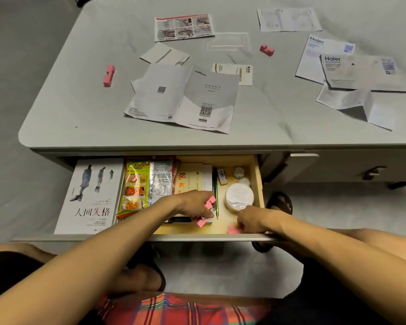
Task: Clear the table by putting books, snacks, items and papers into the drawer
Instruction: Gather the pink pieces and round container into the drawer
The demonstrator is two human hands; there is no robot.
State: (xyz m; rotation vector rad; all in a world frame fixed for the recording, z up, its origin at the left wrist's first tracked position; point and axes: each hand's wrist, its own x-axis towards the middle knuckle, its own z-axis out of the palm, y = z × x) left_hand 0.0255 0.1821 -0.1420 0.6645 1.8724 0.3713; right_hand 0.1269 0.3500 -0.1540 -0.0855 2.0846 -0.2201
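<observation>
The drawer (pixel 258 174) under the grey table (pixel 80 109) is pulled open. Inside lie a white book (pixel 89 195), snack packets (pixel 148 181), a round white tub (pixel 239 195), a pencil and an eraser. My left hand (pixel 195 204) is inside the drawer, closed around pink foam blocks (pixel 209 202). My right hand (pixel 251 219) rests at the drawer's front right corner, fingers on another pink block (pixel 233 229). On the tabletop remain two pink blocks (pixel 109 75) (pixel 267 49) and several papers, the largest an unfolded grey leaflet (pixel 185 97).
Haier booklets (pixel 352 66) and a folded sheet (pixel 361 104) lie at the table's right. A clear plastic lid (pixel 227 41) sits near the back. A second, closed drawer with a handle (pixel 373 172) is at the right. My feet in slippers are on the floor below.
</observation>
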